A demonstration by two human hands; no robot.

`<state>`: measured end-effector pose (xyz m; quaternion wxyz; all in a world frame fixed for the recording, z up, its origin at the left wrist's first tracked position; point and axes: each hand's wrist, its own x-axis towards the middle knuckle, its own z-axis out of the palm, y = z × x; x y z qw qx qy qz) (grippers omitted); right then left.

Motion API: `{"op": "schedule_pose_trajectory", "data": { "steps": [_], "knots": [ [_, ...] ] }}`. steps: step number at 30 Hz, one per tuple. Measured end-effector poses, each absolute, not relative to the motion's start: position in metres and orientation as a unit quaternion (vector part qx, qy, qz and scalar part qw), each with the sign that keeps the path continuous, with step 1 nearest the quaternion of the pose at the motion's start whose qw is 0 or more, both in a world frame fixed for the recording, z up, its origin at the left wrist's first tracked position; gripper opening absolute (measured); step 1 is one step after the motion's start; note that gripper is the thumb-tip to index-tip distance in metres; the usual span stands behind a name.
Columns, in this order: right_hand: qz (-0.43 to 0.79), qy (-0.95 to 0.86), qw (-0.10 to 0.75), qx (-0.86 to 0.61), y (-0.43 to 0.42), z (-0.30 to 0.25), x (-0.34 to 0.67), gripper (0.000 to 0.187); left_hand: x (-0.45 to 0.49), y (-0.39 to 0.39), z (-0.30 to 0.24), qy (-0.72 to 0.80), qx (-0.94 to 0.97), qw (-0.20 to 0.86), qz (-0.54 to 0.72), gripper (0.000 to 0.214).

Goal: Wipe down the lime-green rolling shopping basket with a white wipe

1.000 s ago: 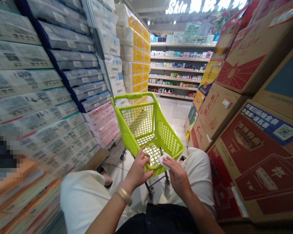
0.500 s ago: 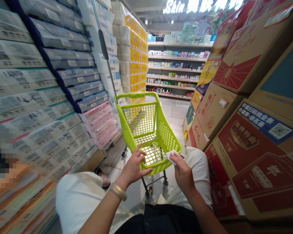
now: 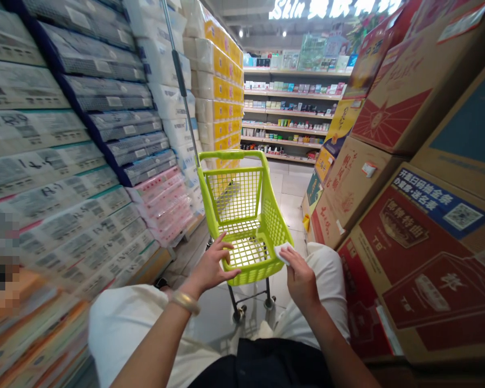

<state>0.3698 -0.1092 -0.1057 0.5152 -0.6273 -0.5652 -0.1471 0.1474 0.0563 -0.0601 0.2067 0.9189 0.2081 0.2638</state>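
A small lime-green shopping cart (image 3: 242,215) stands on the tiled aisle floor in front of my knees, its basket holding nothing. My left hand (image 3: 212,264) grips the near left corner of the cart's rim, a bangle on the wrist. My right hand (image 3: 301,277) pinches a small white wipe (image 3: 282,251) and presses it against the near right edge of the cart. My legs in white trousers show on both sides below the cart.
Stacked tissue packs (image 3: 84,156) wall the left side. Large cardboard boxes (image 3: 420,178) tower on the right, close to my right arm. The tiled floor (image 3: 289,188) runs ahead to shelves of small products (image 3: 291,113). A metal pole (image 3: 181,81) stands left of the cart.
The cart has rolled slightly away and to the right. My right hand with the wipe slid from the near rim's middle to its right edge; my left hand kept its hold.
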Motion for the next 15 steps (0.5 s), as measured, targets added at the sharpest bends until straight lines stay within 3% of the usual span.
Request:
{"op": "schedule_pose_trajectory", "data": {
  "steps": [5,8,15],
  "knots": [
    [-0.117,-0.600,0.497,-0.617,-0.111,-0.103,0.346,0.040,0.134,0.055,-0.052,0.243,0.936,0.116,0.226,0.031],
    [-0.085,-0.658,0.479,-0.575,-0.111,-0.099,0.326,0.042,0.135,0.041,-0.048,0.248,0.937,0.068,0.237,0.047],
    [-0.087,-0.645,0.487,-0.583,-0.117,-0.092,0.329,0.043,0.159,0.008,-0.056,0.232,0.942,0.096,0.223,0.045]
  ]
}}
